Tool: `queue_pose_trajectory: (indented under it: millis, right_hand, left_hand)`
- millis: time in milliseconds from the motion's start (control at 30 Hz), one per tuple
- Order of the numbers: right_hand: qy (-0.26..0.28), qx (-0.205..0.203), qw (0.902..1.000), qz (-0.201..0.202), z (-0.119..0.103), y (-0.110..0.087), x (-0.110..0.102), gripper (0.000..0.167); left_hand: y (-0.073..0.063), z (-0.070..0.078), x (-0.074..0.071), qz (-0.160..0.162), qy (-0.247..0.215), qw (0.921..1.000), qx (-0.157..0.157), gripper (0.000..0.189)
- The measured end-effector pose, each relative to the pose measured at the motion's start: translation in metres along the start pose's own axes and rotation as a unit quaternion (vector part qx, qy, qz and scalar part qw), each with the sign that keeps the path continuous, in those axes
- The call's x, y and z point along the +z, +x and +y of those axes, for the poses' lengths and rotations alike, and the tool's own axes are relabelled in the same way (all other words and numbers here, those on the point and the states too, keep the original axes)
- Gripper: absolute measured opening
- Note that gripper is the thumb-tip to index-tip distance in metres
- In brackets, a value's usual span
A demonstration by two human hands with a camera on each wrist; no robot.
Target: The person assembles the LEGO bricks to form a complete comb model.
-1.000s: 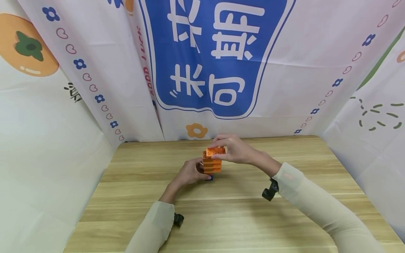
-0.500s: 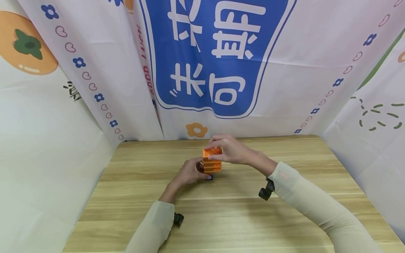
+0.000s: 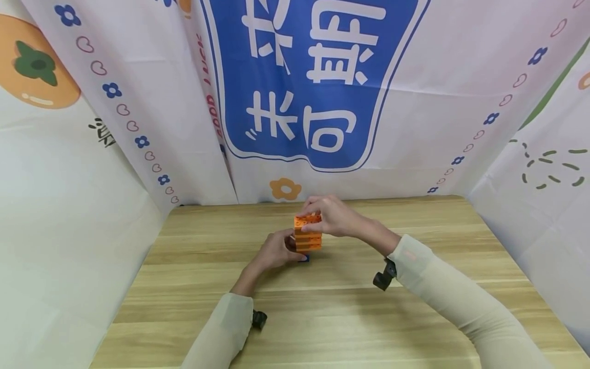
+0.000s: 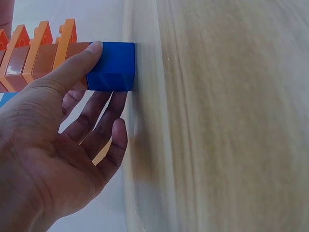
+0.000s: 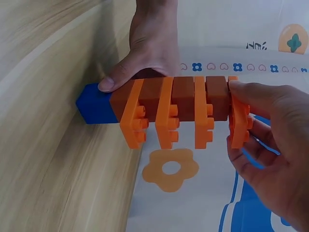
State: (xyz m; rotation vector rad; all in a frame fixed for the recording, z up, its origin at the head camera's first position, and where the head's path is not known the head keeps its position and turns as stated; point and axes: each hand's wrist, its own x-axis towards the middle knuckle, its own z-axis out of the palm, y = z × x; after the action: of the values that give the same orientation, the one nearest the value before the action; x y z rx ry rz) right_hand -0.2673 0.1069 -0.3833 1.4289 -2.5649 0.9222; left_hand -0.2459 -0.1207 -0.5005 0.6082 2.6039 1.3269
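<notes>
A tower of toy building blocks (image 3: pixel 308 242) stands upright on the table. At its foot is a blue block (image 4: pixel 113 60); above it, brown blocks (image 5: pixel 183 99) alternate with thin orange plates (image 5: pixel 164 113) that jut out to one side and show studs. My left hand (image 3: pixel 275 251) grips the tower low down, its thumb on the blue block and the fingers curled behind. At the top, my right hand (image 3: pixel 333 218) pinches the uppermost orange plate (image 5: pixel 239 123) between thumb and fingers. That plate lies at the top brown block, slightly tilted; whether it is pressed fully on I cannot tell.
The wooden tabletop (image 3: pixel 295 318) spreads around the tower. Behind it hangs a white printed cloth (image 3: pixel 415 154) with a blue sign, and more cloth closes off both sides. Each wrist carries a small black camera (image 3: pixel 383 277).
My right hand has moved left and brought its orange plate from just beside the top of the tower into line over it. My left hand has kept its hold at the base.
</notes>
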Motion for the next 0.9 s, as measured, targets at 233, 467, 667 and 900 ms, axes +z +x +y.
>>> queue_pose_trajectory:
  millis: [233,467,667,900]
  right_hand:
    - [-0.009,0.006,0.9999,-0.006,-0.0021,0.0008,-0.0024,0.031]
    - [-0.011,0.033,0.9994,-0.008,-0.0055,-0.0002,-0.0022,0.03]
    - [-0.013,0.043,0.9989,-0.01,-0.0089,-0.0016,0.0005,0.031]
    - [-0.02,0.041,0.9989,0.007,-0.0092,-0.0036,0.0049,0.033]
  left_hand:
    - [0.0036,-0.0033,0.001,-0.003,-0.004,1.0,0.008,0.045]
    - [0.006,-0.0041,0.0017,-0.007,-0.009,0.9998,0.015,0.045]
    - [0.0044,-0.0038,0.0022,-0.005,-0.008,0.9999,0.01,0.043]
    - [0.0037,-0.0041,0.0012,-0.002,-0.005,0.9999,0.015,0.042]
